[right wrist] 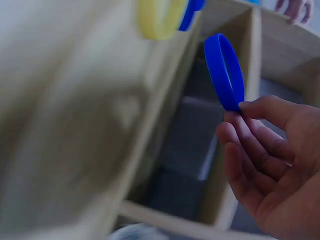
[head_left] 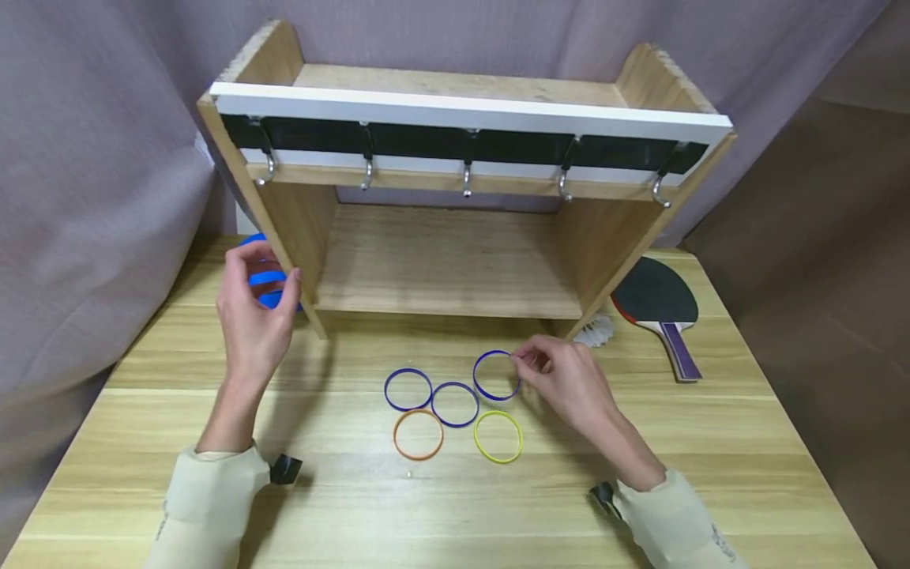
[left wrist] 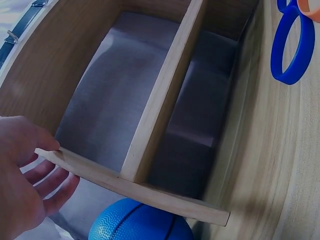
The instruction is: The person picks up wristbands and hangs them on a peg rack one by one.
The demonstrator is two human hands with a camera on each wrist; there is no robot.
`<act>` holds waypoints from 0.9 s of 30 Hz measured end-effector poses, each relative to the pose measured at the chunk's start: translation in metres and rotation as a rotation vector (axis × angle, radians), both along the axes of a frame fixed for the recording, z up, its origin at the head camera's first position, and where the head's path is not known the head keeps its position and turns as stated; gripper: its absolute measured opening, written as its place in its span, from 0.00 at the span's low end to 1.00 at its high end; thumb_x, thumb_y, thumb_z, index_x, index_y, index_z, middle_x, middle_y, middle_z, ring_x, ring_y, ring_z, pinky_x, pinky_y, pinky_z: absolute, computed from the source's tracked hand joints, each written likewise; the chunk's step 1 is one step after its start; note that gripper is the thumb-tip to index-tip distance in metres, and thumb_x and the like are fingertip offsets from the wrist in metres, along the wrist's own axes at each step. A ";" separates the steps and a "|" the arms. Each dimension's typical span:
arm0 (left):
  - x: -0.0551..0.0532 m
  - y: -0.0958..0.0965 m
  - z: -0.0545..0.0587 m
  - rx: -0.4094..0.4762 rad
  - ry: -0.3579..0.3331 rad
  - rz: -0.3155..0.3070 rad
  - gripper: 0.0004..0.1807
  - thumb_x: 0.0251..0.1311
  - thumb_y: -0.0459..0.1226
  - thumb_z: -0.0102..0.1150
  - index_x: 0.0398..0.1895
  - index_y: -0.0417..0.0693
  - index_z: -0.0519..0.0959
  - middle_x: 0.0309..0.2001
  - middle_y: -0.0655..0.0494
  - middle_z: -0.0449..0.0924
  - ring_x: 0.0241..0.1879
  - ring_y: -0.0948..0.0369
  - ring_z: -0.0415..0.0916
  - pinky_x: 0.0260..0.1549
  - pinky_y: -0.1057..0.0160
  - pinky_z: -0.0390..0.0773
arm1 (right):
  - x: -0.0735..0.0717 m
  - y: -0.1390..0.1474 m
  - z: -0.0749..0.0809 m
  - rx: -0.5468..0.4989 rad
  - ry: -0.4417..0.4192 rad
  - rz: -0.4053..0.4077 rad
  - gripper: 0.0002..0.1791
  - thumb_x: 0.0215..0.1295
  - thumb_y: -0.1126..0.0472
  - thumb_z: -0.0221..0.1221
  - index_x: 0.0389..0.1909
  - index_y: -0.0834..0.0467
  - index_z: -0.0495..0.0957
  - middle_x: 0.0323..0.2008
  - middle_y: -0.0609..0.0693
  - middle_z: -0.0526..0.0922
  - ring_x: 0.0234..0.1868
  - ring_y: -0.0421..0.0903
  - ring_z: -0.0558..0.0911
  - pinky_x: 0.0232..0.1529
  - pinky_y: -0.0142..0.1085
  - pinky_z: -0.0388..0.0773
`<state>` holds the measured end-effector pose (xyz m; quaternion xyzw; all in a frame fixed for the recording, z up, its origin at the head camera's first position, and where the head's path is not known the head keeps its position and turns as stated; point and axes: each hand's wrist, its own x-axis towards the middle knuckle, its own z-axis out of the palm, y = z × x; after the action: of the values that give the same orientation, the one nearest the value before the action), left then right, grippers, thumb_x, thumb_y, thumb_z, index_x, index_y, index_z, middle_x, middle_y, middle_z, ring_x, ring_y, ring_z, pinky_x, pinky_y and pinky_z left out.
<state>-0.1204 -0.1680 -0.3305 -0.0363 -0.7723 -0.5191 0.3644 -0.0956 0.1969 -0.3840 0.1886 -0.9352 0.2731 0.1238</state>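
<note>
My right hand [head_left: 569,379] pinches the edge of a blue silicone wristband [right wrist: 217,75] between thumb and fingertips. In the head view that band stands to the right of two other blue wristbands, one at the left [head_left: 408,389] and one in the middle [head_left: 455,405]. An orange wristband [head_left: 418,435] and a yellow wristband [head_left: 498,437] lie nearer me. My left hand [head_left: 256,308] grips the left side panel of a wooden shelf [left wrist: 95,172], its thumb on one side and its fingers on the other. Behind those fingers shows a blue ball [left wrist: 135,222], partly hidden.
Several metal hooks [head_left: 467,178] hang from the black-and-white strip across the shelf front. Beyond the shelf's right panel, a table tennis bat [head_left: 657,296] and a white shuttlecock [head_left: 596,330] lie on the wooden table [head_left: 746,442]. A grey curtain [head_left: 92,158] hangs behind.
</note>
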 end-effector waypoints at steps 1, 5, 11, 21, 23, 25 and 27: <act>0.001 0.001 0.001 -0.003 0.002 0.002 0.20 0.55 0.23 0.63 0.51 0.28 0.70 0.43 0.41 0.76 0.40 0.54 0.78 0.36 0.74 0.79 | 0.000 -0.004 0.005 -0.001 0.035 0.016 0.03 0.57 0.63 0.68 0.30 0.52 0.84 0.24 0.39 0.81 0.25 0.35 0.79 0.22 0.29 0.77; 0.002 0.001 0.003 -0.014 0.005 0.011 0.20 0.55 0.23 0.63 0.51 0.28 0.70 0.43 0.41 0.76 0.40 0.54 0.77 0.36 0.74 0.79 | -0.001 -0.026 0.033 -0.010 0.153 0.076 0.03 0.57 0.61 0.68 0.30 0.50 0.84 0.25 0.38 0.82 0.26 0.35 0.79 0.20 0.28 0.74; 0.003 0.000 0.002 -0.023 0.014 0.004 0.20 0.55 0.22 0.63 0.51 0.26 0.70 0.42 0.40 0.76 0.40 0.52 0.77 0.37 0.74 0.80 | -0.004 -0.071 0.078 -0.126 0.264 0.206 0.04 0.58 0.64 0.68 0.32 0.52 0.85 0.28 0.41 0.83 0.27 0.34 0.79 0.22 0.26 0.76; 0.001 0.001 0.000 -0.004 0.040 -0.021 0.20 0.55 0.21 0.63 0.50 0.26 0.70 0.41 0.40 0.76 0.39 0.51 0.78 0.35 0.75 0.80 | -0.013 -0.159 0.132 -0.300 0.512 0.339 0.04 0.64 0.64 0.63 0.35 0.60 0.84 0.30 0.46 0.84 0.27 0.36 0.80 0.27 0.19 0.74; 0.002 0.001 0.001 -0.020 0.044 -0.016 0.20 0.55 0.21 0.63 0.51 0.26 0.70 0.41 0.38 0.76 0.38 0.50 0.78 0.35 0.75 0.79 | -0.015 -0.173 0.142 -0.292 0.577 0.336 0.05 0.65 0.64 0.62 0.35 0.61 0.84 0.30 0.47 0.84 0.26 0.36 0.80 0.27 0.18 0.73; 0.002 0.001 0.002 -0.036 0.050 -0.006 0.20 0.55 0.21 0.63 0.51 0.26 0.70 0.41 0.38 0.76 0.38 0.49 0.77 0.35 0.75 0.79 | -0.017 -0.185 0.151 -0.265 0.647 0.320 0.07 0.66 0.62 0.60 0.35 0.62 0.84 0.30 0.48 0.84 0.25 0.36 0.79 0.25 0.18 0.72; 0.003 0.001 0.003 -0.043 0.049 0.002 0.20 0.55 0.21 0.62 0.50 0.25 0.70 0.41 0.38 0.76 0.38 0.50 0.77 0.36 0.74 0.79 | -0.020 -0.195 0.158 -0.230 0.718 0.289 0.10 0.68 0.61 0.58 0.35 0.62 0.84 0.30 0.49 0.83 0.24 0.37 0.78 0.23 0.19 0.71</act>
<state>-0.1175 -0.1672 -0.3277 -0.0557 -0.7741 -0.5011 0.3828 -0.1154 0.0018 -0.2263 0.3866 -0.7596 0.3073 0.4232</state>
